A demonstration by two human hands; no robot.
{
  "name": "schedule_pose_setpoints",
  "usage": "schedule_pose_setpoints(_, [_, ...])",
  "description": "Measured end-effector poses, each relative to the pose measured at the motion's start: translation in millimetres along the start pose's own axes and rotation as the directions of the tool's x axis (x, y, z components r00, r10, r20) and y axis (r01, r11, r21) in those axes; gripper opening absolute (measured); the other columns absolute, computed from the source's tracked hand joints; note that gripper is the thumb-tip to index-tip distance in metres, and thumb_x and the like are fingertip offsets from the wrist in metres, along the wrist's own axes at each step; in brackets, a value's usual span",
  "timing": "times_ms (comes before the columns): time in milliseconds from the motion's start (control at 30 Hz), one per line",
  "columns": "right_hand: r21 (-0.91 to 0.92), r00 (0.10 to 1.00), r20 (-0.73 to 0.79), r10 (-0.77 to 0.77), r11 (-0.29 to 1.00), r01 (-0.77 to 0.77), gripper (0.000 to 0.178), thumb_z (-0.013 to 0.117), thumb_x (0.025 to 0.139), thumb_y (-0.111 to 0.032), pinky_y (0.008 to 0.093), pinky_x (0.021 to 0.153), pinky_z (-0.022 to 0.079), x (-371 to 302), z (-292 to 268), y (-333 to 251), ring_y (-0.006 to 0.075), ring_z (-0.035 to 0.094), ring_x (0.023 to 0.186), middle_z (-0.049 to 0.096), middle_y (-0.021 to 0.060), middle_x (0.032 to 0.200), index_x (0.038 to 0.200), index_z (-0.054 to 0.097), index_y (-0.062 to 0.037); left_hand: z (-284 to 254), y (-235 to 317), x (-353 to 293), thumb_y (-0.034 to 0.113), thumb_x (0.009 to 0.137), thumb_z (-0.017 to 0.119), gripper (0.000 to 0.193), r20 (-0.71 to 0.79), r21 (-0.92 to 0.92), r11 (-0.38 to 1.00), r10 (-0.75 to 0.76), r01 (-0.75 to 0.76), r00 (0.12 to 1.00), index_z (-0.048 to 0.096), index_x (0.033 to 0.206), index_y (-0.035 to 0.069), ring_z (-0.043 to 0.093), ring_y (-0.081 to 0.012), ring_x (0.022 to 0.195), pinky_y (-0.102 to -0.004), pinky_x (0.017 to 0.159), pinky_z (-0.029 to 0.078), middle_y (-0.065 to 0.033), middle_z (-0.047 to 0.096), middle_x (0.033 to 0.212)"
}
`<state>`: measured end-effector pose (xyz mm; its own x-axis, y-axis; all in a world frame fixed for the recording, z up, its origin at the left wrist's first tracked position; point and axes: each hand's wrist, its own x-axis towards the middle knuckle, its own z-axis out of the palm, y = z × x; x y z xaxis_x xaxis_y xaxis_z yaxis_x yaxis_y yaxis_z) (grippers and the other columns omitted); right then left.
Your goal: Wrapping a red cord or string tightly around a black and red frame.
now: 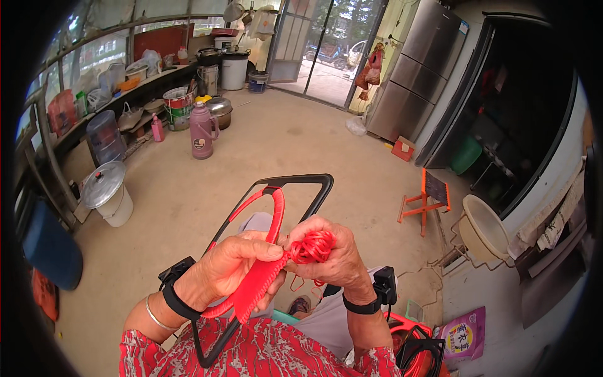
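A black rectangular frame with rounded corners leans over my lap, its lower end near my red patterned shirt. Red strip is wound around part of it and forms a curved loop. My left hand is closed on a red woven band with stitched-looking edges, thumb on its upper end. Close beside it, my right hand grips a looped bundle of glossy red cord. The cord meets the band between the two hands, and loose strands dangle below. My right fingertips are partly hidden.
To the right stand an orange folding stool and a beige basin. A red container with black frames sits by my right side, near a purple bag. Ahead are a pink thermos and, further left, a lidded white bucket.
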<state>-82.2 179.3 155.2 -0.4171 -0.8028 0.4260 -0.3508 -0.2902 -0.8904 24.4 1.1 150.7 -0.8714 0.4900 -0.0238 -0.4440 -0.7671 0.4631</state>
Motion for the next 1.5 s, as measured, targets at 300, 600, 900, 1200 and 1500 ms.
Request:
schedule_pose_setpoints(300, [-0.003, 0.998, 0.062, -0.03, 1.0, 0.03, 0.036, 0.078, 0.071, -0.001, 0.0228, 0.062, 0.049, -3.5, 0.7, -2.6, 0.0064, 0.059, 0.072, 0.064, -0.0013, 0.081, 0.101, 0.06, -0.0073, 1.6, -2.1, -3.3, 0.014, 0.09, 0.055, 0.023, 0.037, 0.059, 0.998, -0.01, 0.008, 0.999, 0.048, 0.103, -0.004, 0.064, -0.0349, 0.052, -0.0419, 0.046, 0.057, -0.0229, 0.061, 0.07])
schedule_pose_setpoints(600, [0.083, 0.999, 0.03, -0.04, 0.996, 0.037, 0.034, 0.076, 0.073, 0.001, 0.0216, 0.061, 0.048, -7.6, 7.7, -2.3, 0.006, 0.058, 0.073, 0.063, -0.0012, 0.082, 0.101, 0.058, -0.007, 4.5, -4.5, -6.0, 0.013, 0.087, 0.061, 0.022, -0.032, 0.107, 0.994, 0.009, -0.005, 0.999, 0.049, 0.097, -0.002, 0.065, -0.0322, 0.052, -0.0406, 0.047, 0.058, -0.0211, 0.062, 0.07])
schedule_pose_setpoints(900, [0.171, 0.992, -0.003, 0.126, 0.978, -0.124, 0.034, 0.076, 0.067, 0.008, 0.0229, 0.072, 0.048, -9.9, 12.7, -3.1, 0.0076, 0.059, 0.079, 0.061, 0.0008, 0.084, 0.091, 0.055, -0.0044, 3.0, -8.1, -10.0, 0.013, 0.087, 0.063, 0.021, -0.116, 0.169, 0.985, 0.057, -0.037, 0.992, 0.049, 0.095, -0.001, 0.065, -0.0318, 0.052, -0.0402, 0.048, 0.058, -0.0191, 0.063, 0.069])
schedule_pose_setpoints(1200, [0.116, 0.994, 0.069, 0.087, 0.989, -0.094, 0.035, 0.078, 0.068, 0.006, 0.0226, 0.071, 0.049, -10.2, 8.4, -5.1, 0.0074, 0.059, 0.08, 0.061, 0.0015, 0.087, 0.094, 0.056, -0.0038, -2.4, -9.0, -8.0, 0.013, 0.088, 0.062, 0.02, -0.084, 0.156, 0.987, 0.051, -0.037, 0.995, 0.048, 0.093, -0.001, 0.065, -0.0321, 0.053, -0.0418, 0.048, 0.058, -0.0197, 0.063, 0.069])
schedule_pose_setpoints(1500, [0.142, 0.991, 0.046, 0.129, 0.981, -0.134, 0.035, 0.076, 0.068, 0.009, 0.0219, 0.07, 0.048, -6.6, 11.2, -1.5, 0.0064, 0.058, 0.079, 0.061, 0.0008, 0.087, 0.093, 0.055, -0.0043, -6.2, -8.0, -7.7, 0.011, 0.087, 0.063, 0.02, -0.1, 0.131, 0.99, 0.074, -0.061, 0.992, 0.048, 0.092, -0.001, 0.066, -0.0304, 0.054, -0.0413, 0.049, 0.059, -0.0188, 0.063, 0.07])
